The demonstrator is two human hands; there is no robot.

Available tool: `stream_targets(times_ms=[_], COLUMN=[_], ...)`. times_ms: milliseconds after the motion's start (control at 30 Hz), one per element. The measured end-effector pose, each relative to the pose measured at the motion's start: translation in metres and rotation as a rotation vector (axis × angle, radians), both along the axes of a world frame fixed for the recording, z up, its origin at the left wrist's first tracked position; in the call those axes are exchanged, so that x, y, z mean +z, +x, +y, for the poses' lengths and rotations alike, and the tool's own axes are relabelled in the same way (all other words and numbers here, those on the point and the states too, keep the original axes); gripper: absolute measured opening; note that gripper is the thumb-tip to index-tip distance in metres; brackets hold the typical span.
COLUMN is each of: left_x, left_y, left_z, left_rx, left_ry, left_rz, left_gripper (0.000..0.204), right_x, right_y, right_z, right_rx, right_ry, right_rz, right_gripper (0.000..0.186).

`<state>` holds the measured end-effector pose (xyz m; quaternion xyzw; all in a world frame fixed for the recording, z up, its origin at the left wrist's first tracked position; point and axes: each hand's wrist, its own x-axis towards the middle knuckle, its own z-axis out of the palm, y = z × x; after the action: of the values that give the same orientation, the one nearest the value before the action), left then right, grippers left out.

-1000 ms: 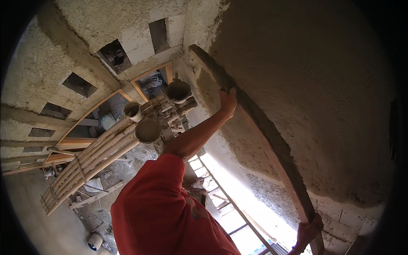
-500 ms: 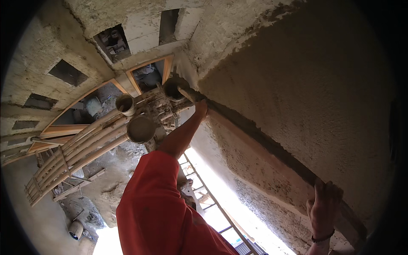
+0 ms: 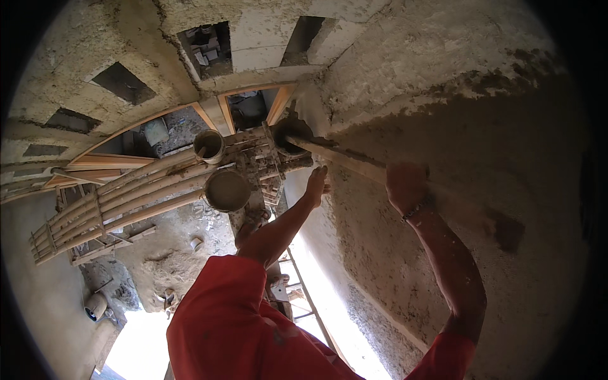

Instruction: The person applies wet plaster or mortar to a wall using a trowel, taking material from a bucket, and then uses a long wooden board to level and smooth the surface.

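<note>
A long wooden straightedge lies slanted along the plastered wall, its far end over a dark mortar tub. Near its middle, my right hand is closed on it, somewhat blurred. Just under the board's far part is my left hand, fingers apart and nothing visible in it. A darker damp patch shows on the wall to the right of my right hand. The straightedge's near end is blurred and hard to make out.
Left of the wall runs a scaffold of poles. On it stand a bucket of grey mortar and another bucket. My feet rest on a plank high above the floor, beside a ladder. Window openings line the opposite wall.
The straightedge has swung up and away from its steep slant across the wall. My right hand has moved far up and left with it; my left hand has come off the board.
</note>
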<state>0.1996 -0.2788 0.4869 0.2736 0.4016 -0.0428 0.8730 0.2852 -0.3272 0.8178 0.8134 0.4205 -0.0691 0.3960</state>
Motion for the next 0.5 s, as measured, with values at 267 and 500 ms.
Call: stream_targets(times_ms=[267,500], left_x=[0.020,0.149], left_y=[0.013,0.043], left_z=[-0.005,0.026], left_rx=[0.068,-0.212], left_ry=[0.540,1.213], left_rz=[-0.024,-0.751], left_gripper=[0.062,0.037], right_x=[0.004,0.002], right_y=[-0.005,-0.017], right_z=[0.017,-0.002], right_rx=[0.022,0.066], right_ry=[0.031,0.000], right_rz=[0.002,-0.048], right_gripper=[0.007,0.011])
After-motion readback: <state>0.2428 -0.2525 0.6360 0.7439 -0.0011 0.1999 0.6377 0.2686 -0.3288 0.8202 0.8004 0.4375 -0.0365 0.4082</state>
